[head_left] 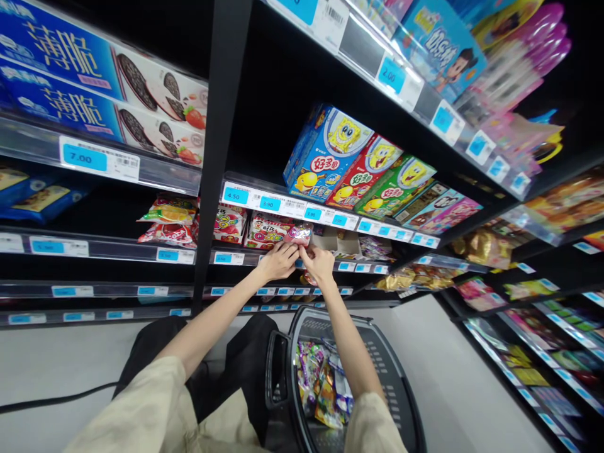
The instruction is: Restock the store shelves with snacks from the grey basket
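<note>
Both my hands are at a lower shelf edge in front of me, close together. A small pink candy packet (298, 234) stands up just beyond my fingertips. My left hand (279, 261) lies palm down with bent fingers at the packet's lower left side. At its lower right, my right hand (318, 262) pinches with thumb and fingers. My fingers partly hide the packet's lower edge. Right behind it, a white and red candy box (267, 231) sits on the shelf, and an opened cardboard display box (348, 244) is to the right.
A dark shopping basket (394, 384) with several candy bags (325, 390) stands on the floor below my right arm. Blue, red and green snack boxes (363, 163) line the shelf above. A black shelf post (214, 126) rises to the left. A cable (61, 397) runs at lower left.
</note>
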Motion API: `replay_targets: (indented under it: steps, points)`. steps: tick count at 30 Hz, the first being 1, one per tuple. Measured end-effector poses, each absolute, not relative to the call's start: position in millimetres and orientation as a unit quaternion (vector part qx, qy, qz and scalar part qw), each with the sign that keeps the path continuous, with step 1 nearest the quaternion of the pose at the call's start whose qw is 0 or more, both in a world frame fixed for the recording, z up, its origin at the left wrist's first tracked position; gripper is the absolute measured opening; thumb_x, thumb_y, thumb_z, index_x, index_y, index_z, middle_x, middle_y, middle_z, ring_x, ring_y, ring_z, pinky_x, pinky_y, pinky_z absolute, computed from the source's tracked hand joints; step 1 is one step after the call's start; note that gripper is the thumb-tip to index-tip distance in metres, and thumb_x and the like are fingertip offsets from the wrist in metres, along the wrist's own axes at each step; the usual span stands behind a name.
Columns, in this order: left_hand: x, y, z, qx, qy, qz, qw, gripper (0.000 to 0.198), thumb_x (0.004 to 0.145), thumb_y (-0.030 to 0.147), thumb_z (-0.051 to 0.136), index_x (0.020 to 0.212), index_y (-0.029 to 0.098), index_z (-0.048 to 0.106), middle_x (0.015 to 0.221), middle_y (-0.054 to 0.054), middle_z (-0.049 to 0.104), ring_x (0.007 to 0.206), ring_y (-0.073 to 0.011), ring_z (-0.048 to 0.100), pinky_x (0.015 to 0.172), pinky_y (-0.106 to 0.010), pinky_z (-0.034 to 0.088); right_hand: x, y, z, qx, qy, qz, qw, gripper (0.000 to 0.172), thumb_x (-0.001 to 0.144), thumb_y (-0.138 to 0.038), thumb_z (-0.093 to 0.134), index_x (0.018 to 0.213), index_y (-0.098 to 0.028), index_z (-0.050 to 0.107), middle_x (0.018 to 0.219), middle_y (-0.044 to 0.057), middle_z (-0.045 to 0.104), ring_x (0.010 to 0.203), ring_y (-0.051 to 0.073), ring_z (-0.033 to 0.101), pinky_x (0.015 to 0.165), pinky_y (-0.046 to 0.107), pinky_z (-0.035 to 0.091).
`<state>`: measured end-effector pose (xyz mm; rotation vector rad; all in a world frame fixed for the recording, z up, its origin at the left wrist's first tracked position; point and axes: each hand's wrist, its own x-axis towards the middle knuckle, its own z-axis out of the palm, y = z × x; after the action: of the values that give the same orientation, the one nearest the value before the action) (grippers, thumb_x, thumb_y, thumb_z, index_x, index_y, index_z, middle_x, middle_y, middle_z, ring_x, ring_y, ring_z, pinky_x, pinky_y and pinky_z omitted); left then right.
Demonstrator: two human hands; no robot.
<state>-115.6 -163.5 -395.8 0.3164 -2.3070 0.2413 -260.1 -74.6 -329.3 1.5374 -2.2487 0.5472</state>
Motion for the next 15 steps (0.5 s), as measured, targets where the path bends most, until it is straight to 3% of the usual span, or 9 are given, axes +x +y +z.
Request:
replay_targets:
  steps: [15]
  points:
    - [-116.4, -163.5, -396.3, 0.126, -0.907, 0.097, 0.389, 0.044, 0.096, 0.025, 0.056, 0.137, 0.010, 0.059, 0.133, -0.017, 0.067, 0.126, -0.0300, 0.061, 0.111, -0.046, 0.041, -256.3, -75.0, -328.6, 0.537, -0.803, 0.204, 0.157, 0.050, 0.100, -0.054, 0.050, 0.073, -0.018, 0.071, 0.068, 0.008, 0.073, 0.066, 0.018, 0.067, 0.063, 0.027, 0.029]
